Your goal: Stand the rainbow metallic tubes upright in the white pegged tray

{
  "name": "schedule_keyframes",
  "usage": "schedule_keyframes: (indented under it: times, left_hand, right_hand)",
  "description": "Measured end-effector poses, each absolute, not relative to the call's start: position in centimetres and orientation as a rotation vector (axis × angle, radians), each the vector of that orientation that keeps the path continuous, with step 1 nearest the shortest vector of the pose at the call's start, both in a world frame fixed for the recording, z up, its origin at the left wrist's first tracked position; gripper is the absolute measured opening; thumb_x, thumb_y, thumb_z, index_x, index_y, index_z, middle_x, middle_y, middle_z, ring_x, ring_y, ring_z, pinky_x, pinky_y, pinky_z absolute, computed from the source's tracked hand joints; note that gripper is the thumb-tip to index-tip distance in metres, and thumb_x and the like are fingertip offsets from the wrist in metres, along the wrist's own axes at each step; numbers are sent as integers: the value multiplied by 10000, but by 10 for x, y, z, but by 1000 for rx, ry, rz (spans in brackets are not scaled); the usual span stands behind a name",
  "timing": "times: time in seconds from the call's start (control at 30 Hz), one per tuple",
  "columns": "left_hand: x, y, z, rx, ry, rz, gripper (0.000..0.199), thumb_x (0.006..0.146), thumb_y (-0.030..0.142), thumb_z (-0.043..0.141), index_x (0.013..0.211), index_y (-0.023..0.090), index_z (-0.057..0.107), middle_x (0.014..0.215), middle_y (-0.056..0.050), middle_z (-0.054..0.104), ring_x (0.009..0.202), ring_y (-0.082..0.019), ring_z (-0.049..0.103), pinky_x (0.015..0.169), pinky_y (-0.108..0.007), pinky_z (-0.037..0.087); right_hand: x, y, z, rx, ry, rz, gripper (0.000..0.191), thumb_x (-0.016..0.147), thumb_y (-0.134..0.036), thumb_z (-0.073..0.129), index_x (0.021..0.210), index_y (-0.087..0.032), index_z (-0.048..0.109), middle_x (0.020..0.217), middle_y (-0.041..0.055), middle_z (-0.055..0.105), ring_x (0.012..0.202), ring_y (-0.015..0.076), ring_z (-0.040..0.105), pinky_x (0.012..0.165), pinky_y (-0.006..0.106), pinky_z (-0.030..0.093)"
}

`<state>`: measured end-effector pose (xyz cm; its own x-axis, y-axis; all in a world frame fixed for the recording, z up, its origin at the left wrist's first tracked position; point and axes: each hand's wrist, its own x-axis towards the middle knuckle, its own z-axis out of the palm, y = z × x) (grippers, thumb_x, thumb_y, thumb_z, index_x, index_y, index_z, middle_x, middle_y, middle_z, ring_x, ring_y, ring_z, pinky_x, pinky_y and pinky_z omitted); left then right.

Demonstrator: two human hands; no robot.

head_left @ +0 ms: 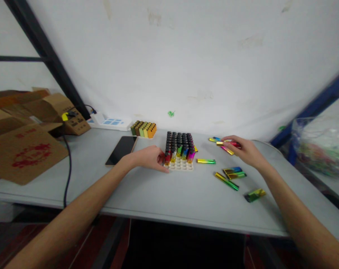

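A white tray with holes (183, 167) holds rows of upright lighters (179, 140) with black tops. The holes of its front row show bare. My left hand (149, 158) is at the tray's left front corner, thumb along the front edge and fingers curled at the side, steadying it. To the right, my right hand (243, 149) is over a small heap of shiny lighters, its fingertips closed on a red and gold lighter (228, 144). A yellow-green lighter (206, 161) lies between the tray and that hand.
Loose lighters (227, 181) lie near my right forearm. Behind my left hand are a phone (121, 150), a block of coloured lighters (144, 129) and a power strip (113, 123). Cardboard boxes (26, 149) and a black cable (67, 168) occupy the left; a plastic bag (323, 145) is at right.
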<state>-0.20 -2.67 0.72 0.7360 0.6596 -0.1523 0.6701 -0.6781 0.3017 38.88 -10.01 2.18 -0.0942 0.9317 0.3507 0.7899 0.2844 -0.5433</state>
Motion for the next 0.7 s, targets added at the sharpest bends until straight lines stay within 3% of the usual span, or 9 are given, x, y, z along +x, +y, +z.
schedule_keyframes:
  times: [0.1, 0.23, 0.37, 0.47, 0.57, 0.7]
  left_hand:
    - [-2, -27, 7, 2603, 1025, -44, 569, 675, 754, 665, 634, 188, 617, 614, -24, 657, 555, -157, 562, 543, -285, 351]
    - [-2, -28, 8, 2596, 1026, -41, 561, 674, 747, 671, 646, 188, 629, 611, -19, 654, 554, -158, 560, 546, -287, 353]
    - [-2, -28, 8, 2581, 1018, -36, 568, 673, 752, 670, 637, 188, 623, 604, -20, 651, 561, -159, 566, 546, -284, 356]
    - [-2, -28, 8, 2571, 1011, -31, 560, 675, 742, 676, 640, 186, 623, 600, -17, 649, 556, -157, 565, 549, -283, 358]
    - [-2, -29, 8, 2572, 1007, -16, 551, 674, 731, 684, 641, 186, 616, 594, -13, 647, 544, -151, 558, 543, -282, 355]
    - [-2, -30, 9, 2577, 978, -7, 544, 690, 724, 677, 636, 188, 598, 583, -11, 639, 534, -149, 554, 534, -280, 351]
  right_hand:
    - [370, -102, 23, -1444, -1715, 479, 467, 797, -625, 702, 965, -189, 700, 817, 58, 709, 671, 172, 588, 599, 287, 431]
    - [344, -108, 29, -1298, -1619, 735, 387, 859, -573, 666, 838, -187, 673, 761, 28, 659, 698, 161, 577, 649, 295, 453]
    - [319, -114, 43, -1119, -1659, 1040, 362, 952, -560, 545, 980, -208, 627, 910, 45, 663, 775, 167, 617, 715, 324, 506]
    - [296, -116, 53, -991, -1752, 1161, 328, 980, -529, 517, 1087, -223, 570, 769, -12, 572, 633, 124, 527, 601, 276, 457]
    - [271, -113, 51, -1031, -1769, 1067, 362, 971, -570, 500, 940, -213, 550, 643, -57, 409, 531, 98, 364, 484, 238, 330]
    - [250, -110, 24, -1226, -1752, 553, 536, 942, -619, 487, 613, -207, 389, 566, -43, 334, 541, 98, 306, 486, 254, 243]
